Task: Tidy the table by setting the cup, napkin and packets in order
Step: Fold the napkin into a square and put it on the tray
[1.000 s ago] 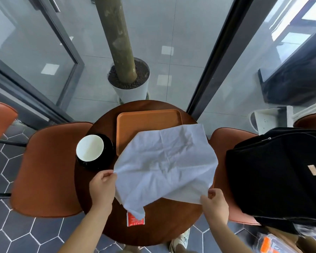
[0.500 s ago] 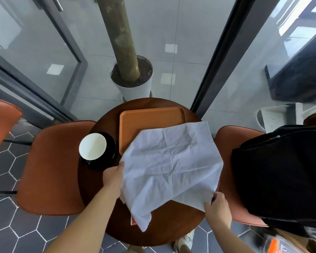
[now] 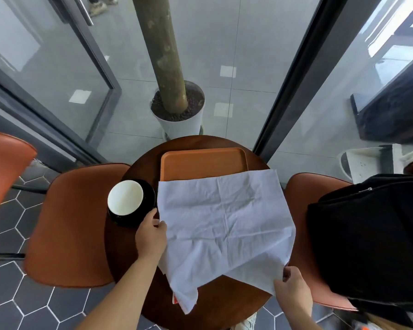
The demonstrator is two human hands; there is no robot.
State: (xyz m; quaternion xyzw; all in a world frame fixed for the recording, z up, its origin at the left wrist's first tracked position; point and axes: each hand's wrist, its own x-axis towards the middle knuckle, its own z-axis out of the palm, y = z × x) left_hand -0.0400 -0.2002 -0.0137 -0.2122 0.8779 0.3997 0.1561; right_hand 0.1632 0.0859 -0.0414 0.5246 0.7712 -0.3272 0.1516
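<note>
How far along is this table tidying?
Early on. Nothing looks finished: the orange tray is bare. In hand: the left hand and right hand hold the white napkin spread open, unfolded. Left to do: the cup sits beside the tray, and a red packet peeks out under the napkin.

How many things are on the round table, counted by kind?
White paper cup: 1
Black round saucer beneath the cup: 1
Orange rectangular tray: 1
Large white crumpled napkin, held at its edges by both hands: 1
Red packet, mostly hidden under the napkin: 1 visible
Total: 5
</note>
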